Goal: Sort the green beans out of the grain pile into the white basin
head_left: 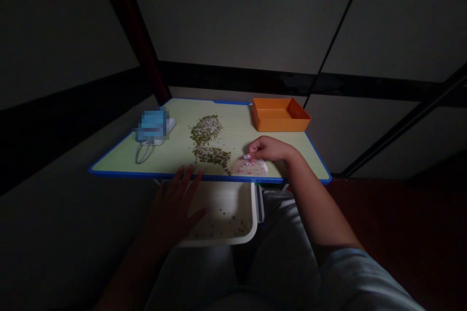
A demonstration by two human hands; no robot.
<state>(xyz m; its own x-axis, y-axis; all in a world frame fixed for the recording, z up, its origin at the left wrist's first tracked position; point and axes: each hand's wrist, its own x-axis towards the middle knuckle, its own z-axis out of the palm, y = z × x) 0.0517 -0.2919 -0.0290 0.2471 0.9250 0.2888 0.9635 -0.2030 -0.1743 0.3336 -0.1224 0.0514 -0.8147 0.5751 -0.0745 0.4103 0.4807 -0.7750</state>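
Observation:
My right hand is closed, with thumb and fingers pinching the top edge of a clear half-round protractor with pink marks. The protractor lies at the near edge of the small table. To its left are two joined heaps of mixed green and whitish grains, with a thin trail reaching toward the protractor. My left hand is spread open and holds nothing. Its fingertips reach the table's blue near edge, left of the trail, over a white bin with scattered dark grains inside.
An orange open box stands at the table's back right corner. On the left side lie a pixelated blue item and a looped pale cord. A panelled wall rises behind the table. My legs are beneath it.

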